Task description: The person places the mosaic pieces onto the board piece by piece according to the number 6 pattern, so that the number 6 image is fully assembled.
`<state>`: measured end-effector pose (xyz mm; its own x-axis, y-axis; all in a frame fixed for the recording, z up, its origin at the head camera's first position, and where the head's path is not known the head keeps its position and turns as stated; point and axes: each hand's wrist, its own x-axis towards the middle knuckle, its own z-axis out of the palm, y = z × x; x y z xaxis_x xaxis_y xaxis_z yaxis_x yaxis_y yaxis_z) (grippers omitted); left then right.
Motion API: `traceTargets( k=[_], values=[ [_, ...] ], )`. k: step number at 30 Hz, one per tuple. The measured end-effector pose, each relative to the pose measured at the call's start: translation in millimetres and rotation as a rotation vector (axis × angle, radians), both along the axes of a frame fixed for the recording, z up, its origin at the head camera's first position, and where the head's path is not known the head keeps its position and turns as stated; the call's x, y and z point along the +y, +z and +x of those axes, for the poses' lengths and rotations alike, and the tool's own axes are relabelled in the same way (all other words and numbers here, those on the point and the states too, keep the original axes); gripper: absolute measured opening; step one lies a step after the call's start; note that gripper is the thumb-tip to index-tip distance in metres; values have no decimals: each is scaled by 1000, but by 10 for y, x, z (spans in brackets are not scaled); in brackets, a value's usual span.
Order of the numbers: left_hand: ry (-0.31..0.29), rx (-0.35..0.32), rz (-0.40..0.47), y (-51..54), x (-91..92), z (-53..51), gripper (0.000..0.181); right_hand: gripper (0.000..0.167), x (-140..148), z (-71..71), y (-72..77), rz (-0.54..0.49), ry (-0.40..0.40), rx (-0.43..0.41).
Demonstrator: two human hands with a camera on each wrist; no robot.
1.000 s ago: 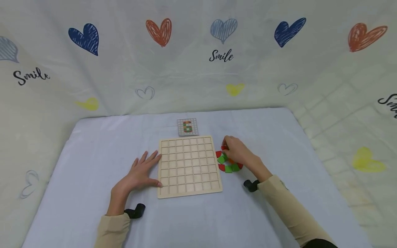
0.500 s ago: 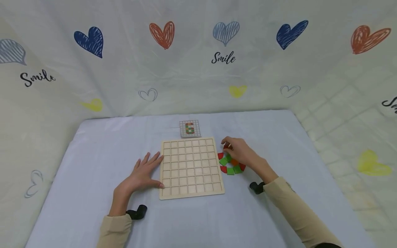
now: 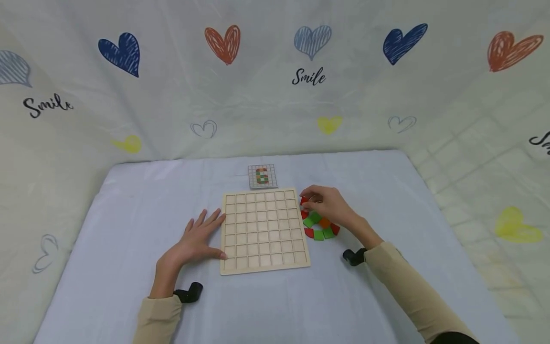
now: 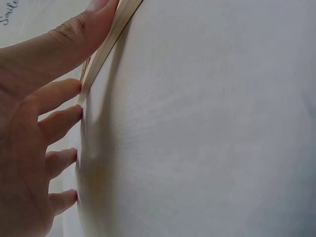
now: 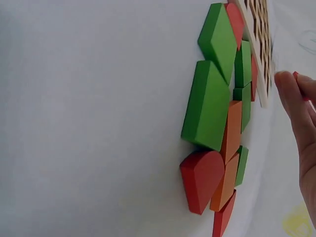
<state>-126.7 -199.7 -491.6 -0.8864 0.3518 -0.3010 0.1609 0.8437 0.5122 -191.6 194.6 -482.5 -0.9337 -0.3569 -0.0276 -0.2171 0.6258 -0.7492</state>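
A square wooden board with a grid of shallow cells lies on the table. My left hand rests at its left edge, fingers spread, with thumb and fingertips touching the rim. Just off the board's upper right side, my right hand pinches a red block between thumb and fingers. Only a bit of that block shows in the right wrist view. Below this hand sits a cluster of blocks: green blocks, orange blocks and red blocks with a rounded side. The hand partly covers them in the head view.
Behind the board lies a small card printed with a grid and a coloured figure like a 6. A white cloth covers the table. A curtain with hearts hangs behind it.
My right hand has lifted the red block from the back of the cluster and moved slightly left, toward the board's edge. The left hand stays on the board. The head view shifts slightly.
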Motion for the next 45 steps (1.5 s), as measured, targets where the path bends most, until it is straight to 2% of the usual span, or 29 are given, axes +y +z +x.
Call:
traceTargets(
  k=[5,15,25,36,45],
  values=[
    [-2,0,4,-9,-6,-3,117,27,-27,-42,-7,-118,-29,-134],
    [1,0,11,-11,-3,2,116,20,-167,-122,-39,-157,2,-196],
    [1,3,10,-12,-20,-2,117,23,-329,-189,-6,-120,68,-168],
    [-2,5,41,-33,-9,-1,116,21,-451,-266,-12,-62,74,-166],
    [3,-3,21,-12,-18,1,120,17,-578,-335,-7,-30,89,-152]
  ],
)
